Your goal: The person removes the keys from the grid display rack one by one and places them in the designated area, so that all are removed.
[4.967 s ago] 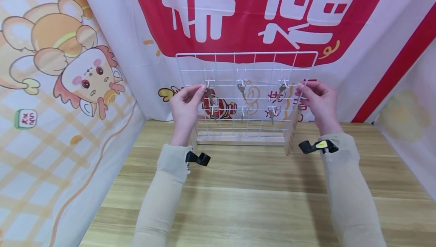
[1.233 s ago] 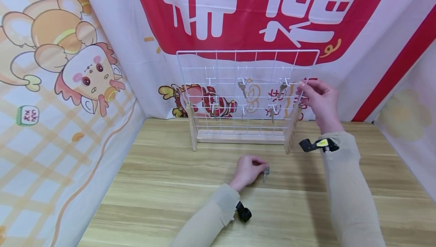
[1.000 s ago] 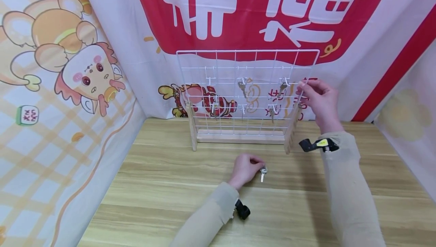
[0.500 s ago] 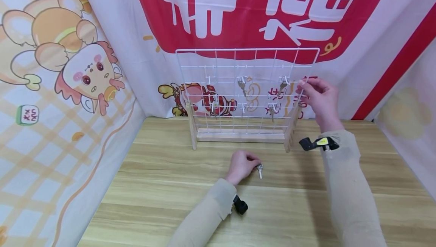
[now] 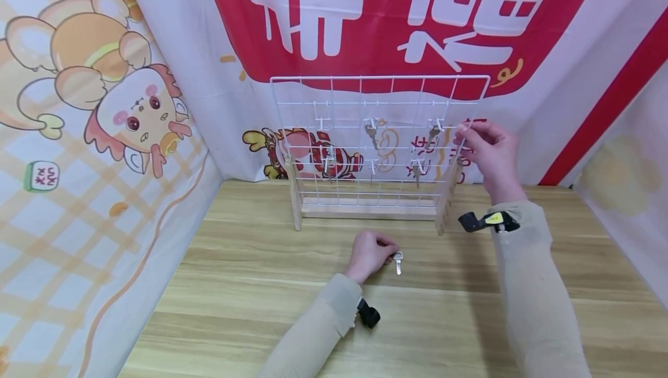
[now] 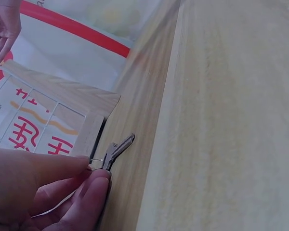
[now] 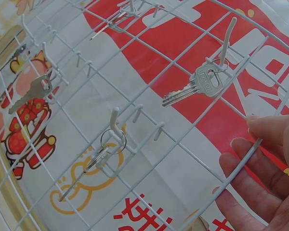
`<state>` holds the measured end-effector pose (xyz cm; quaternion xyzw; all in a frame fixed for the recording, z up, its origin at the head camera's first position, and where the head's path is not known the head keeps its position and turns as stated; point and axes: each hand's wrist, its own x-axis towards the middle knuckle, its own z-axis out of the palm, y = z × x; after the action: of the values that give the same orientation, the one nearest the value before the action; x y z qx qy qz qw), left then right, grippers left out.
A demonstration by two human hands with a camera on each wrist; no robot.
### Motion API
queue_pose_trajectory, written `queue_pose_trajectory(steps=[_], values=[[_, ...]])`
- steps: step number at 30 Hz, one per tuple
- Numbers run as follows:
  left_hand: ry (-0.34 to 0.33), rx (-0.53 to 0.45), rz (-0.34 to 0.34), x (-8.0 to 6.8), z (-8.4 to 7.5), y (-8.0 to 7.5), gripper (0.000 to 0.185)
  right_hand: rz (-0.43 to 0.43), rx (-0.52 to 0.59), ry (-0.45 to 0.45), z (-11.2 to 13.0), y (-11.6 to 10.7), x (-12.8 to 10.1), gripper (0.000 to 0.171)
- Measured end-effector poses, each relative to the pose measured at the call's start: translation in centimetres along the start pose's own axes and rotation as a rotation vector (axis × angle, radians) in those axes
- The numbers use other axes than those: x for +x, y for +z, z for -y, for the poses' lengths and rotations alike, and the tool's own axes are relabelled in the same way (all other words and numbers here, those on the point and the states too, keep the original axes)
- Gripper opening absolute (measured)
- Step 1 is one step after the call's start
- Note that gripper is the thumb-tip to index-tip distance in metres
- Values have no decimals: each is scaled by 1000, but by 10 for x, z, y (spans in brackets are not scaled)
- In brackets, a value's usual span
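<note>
Your left hand [image 5: 369,254] rests on the table [image 5: 271,308] with its fingers curled, the thumb and forefinger pinching the small ring at the head of a silver key [image 5: 398,261]. The key lies flat on the wood just right of your fingertips, its blade pointing toward the near edge in the head view. It sits near the middle of the table, a little in front of the wooden base [image 5: 367,209] of the wire grid rack [image 5: 378,91].

Your right hand [image 5: 489,155] is raised at the rack's right edge, the fingers curled around the outer white wire and gripping it about halfway up the frame.

The rack stands upright toward the table's far edge, close to the red and white banner [image 5: 396,18]. On its hooks hang more keys: one upper key [image 7: 195,89] on a hook close to your right fingers, another key [image 7: 86,166] dangling from a ring lower down, and a third key [image 7: 31,94] farther left.
</note>
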<state>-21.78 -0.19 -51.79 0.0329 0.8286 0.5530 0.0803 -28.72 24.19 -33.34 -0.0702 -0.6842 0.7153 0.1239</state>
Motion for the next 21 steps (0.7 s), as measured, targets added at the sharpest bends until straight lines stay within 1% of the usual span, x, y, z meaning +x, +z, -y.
queue_pose_trajectory(steps=[5, 9, 15, 18, 21], values=[[-10, -43, 4, 0, -1, -2, 7, -4, 8, -2, 0, 1, 0, 61], [-6, -74, -1, -1, -2, -7, 13, -4, 18, -1, -1, 1, 0, 61], [32, -44, -64, 0, -8, -23, 14, -6, -5, -15, 0, 1, -1, 55], [54, -56, -104, 1, -13, -34, 16, -2, -9, -15, 0, 1, -2, 55], [83, -98, -148, 2, -22, -46, 20, 0, -15, -11, 1, 1, -3, 56]])
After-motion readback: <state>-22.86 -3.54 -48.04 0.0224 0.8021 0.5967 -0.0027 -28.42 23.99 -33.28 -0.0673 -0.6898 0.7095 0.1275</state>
